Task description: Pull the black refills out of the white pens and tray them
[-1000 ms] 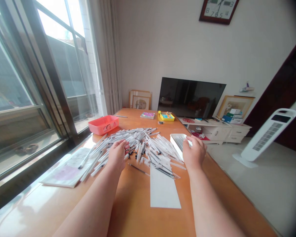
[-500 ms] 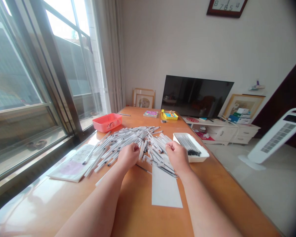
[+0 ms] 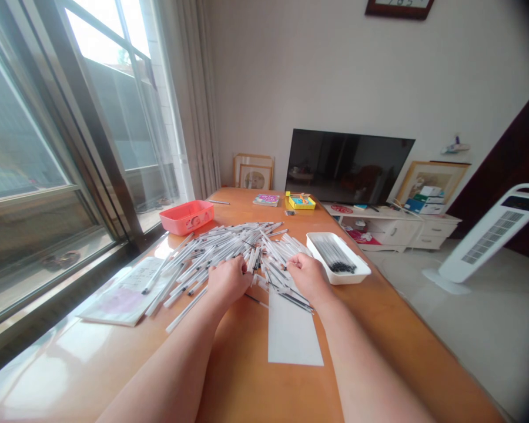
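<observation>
My left hand (image 3: 229, 278) is closed at the near edge of a heap of clear pen barrels (image 3: 220, 247); its curled fingers hide whatever they hold. Farther right, my right hand (image 3: 307, 274) has thumb and fingertips pinched together above the right part of the heap. What lies in that pinch is too small to make out. Several dark pen refills (image 3: 296, 302) lie across the top of a white paper sheet (image 3: 295, 338) between my forearms. Beside my right hand stands a white tray (image 3: 365, 272) holding clear pens with black tips.
A red plastic basket (image 3: 187, 217) stands behind the heap at left, with a booklet (image 3: 123, 296) nearer me. A colourful book (image 3: 265, 200) and a yellow box (image 3: 300, 201) lie at the table's far end. The table's right edge runs past the tray.
My right hand has shifted slightly left and closer to the heap's pens. The left hand stays almost in place, and the whole view has tilted slightly.
</observation>
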